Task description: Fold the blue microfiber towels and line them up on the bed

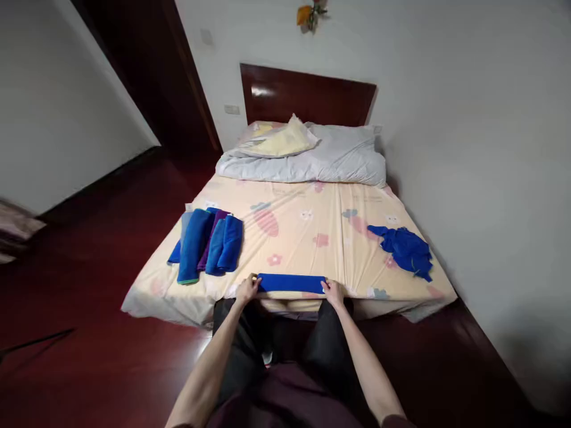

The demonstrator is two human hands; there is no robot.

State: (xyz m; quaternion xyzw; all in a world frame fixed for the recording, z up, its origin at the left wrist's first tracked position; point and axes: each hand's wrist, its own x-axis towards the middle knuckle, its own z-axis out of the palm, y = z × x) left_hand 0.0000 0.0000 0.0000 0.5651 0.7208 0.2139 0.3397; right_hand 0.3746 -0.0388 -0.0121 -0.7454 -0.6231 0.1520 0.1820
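A blue towel [292, 283], folded into a long narrow strip, lies across the near edge of the bed. My left hand [248, 289] is closed on its left end, and my right hand [332, 292] pinches its right end. The strip looks flat and straight between them. To the left lie several rolled or folded towels [195, 244] in blue and purple, one with a green edge. A crumpled blue cloth [407, 251] sits on the right side of the bed, apart from both hands.
The bed [303, 249] has a pale sheet with carrot and flower prints. A grey quilt [343, 157] and a yellow pillow [285, 139] are heaped by the dark headboard [307, 95]. White wall [482, 148] runs close along the right side; dark red floor [102, 279] lies left.
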